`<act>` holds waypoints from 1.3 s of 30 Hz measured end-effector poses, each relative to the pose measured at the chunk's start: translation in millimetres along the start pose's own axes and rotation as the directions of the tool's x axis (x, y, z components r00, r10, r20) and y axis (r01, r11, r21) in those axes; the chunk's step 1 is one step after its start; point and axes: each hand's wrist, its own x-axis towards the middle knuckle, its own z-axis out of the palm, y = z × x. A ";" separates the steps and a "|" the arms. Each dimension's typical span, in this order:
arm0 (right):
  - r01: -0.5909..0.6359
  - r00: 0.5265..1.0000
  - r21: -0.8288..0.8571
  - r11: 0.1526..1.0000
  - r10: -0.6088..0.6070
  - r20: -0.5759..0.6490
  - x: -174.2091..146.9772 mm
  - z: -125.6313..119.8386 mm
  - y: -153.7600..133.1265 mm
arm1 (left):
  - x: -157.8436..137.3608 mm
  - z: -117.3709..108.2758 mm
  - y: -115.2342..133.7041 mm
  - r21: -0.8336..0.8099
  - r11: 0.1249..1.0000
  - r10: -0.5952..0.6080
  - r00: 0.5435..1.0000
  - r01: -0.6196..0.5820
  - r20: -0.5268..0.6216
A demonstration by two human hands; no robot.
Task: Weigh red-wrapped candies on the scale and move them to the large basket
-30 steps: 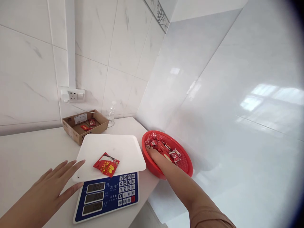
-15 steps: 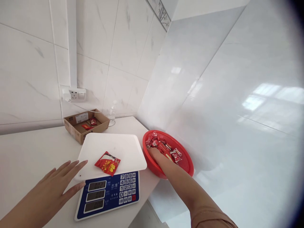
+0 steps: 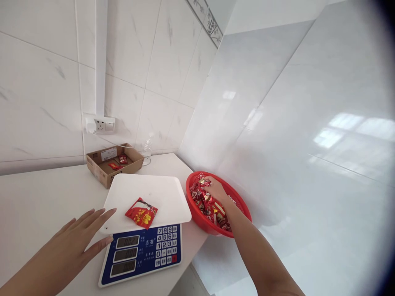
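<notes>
My left hand is open, fingers spread, beside the left edge of a digital scale with a blue keypad panel. On the white weighing tray lies one red snack packet with yellow lettering. To the right, my right hand reaches into a red plastic basket full of small red wrapped packets. Its fingers look apart and bent down against the packets; the tips are partly hidden among them. The scale's top display seems to read 0.02, with a blurred last digit.
A low cardboard box holding a few red packets stands behind the scale. Near it are a clear plastic bottle and a wall socket with a cable. Tiled walls meet in the corner behind the white table.
My right hand has shifted from the basket's left side, deeper in the packets, up towards its back. Packets at the front are more exposed. My left hand has hardly moved.
</notes>
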 end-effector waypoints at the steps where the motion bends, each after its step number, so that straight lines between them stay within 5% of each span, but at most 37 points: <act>1: -0.001 1.000 0.024 1.000 0.001 -0.019 0.7 -5.4 -1.5 | 0.1 -1.2 1.4 -0.001 1.000 0.001 1.000 -0.001 0.001; 8: 0.056 0.995 0.228 0.972 -0.036 -0.089 5.0 -8.1 -33.8 | -1.2 -11.7 10.5 0.028 0.999 -0.045 0.998 0.044 0.042; 15: 0.003 0.977 0.635 0.773 -0.138 0.163 -24.8 67.2 -93.0 | -4.3 -34.9 30.3 0.015 0.999 -0.053 0.993 0.052 0.102; 21: 0.072 0.963 0.577 0.814 -0.206 0.172 -40.9 99.4 -117.5 | -5.5 -43.5 35.5 0.006 0.998 -0.064 0.989 0.063 0.131; 29: 0.328 0.899 0.157 0.932 -0.359 0.252 -48.4 85.9 -121.7 | -4.2 -46.6 38.7 0.003 0.997 -0.077 0.986 0.077 0.147; 39: 0.387 0.882 0.131 0.913 -0.408 0.236 -45.4 76.7 -108.0 | -5.7 -46.2 38.3 0.002 0.998 -0.068 0.988 0.068 0.137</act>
